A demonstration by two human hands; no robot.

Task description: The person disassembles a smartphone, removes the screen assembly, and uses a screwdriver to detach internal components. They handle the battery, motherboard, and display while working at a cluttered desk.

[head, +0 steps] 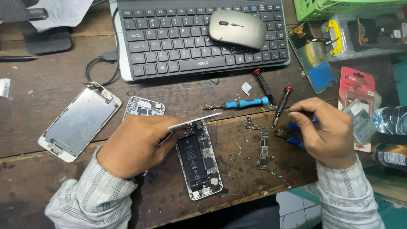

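An opened phone [198, 163] lies near the front edge of the worn wooden desk [51, 85] — its metal shell holds a long black battery and small silver parts. Its lifted screen panel [194, 121] is pinched at the upper end by the left hand [135, 146]. A red-capped screwdriver [281, 106] is gripped by the fingertips of the right hand [326, 131], tip down beside a loose narrow circuit board [264, 149]. A blue-handled screwdriver [241, 103] rests just behind. Farther back, a clear plastic box [360, 34] contains a yellow part and dark pieces — hard to tell apart.
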